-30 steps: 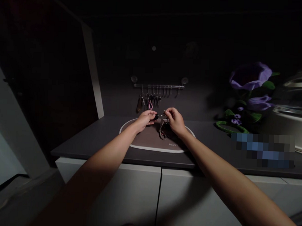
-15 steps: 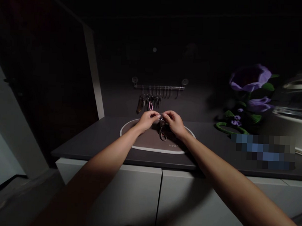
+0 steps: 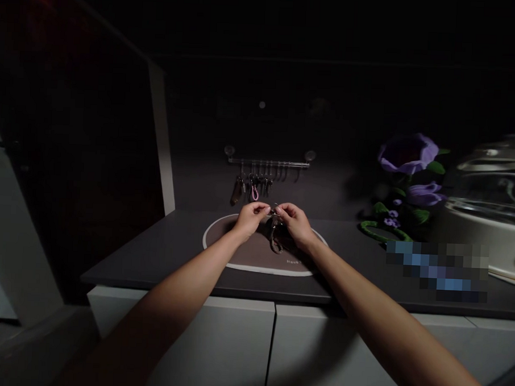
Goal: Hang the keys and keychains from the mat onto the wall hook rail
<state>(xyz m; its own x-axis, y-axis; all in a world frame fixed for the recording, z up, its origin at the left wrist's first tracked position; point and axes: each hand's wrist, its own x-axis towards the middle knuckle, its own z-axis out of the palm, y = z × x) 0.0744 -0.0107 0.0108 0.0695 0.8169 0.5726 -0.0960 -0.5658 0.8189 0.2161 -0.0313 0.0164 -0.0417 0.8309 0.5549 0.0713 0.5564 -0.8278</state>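
Head view: metallic keyring [image 3: 275, 211], small, glinting!
Left hand [image 3: 250, 218]: fingers pinched on it.
Right hand [image 3: 294, 221]: fingers pinching too.
Strap [image 3: 276, 251]: braided-looking, brownish loop below.

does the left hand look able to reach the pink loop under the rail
Probably yes: the pink loop hangs just beyond the left hand, nothing visible between, though that hand seems busy with a keyring.
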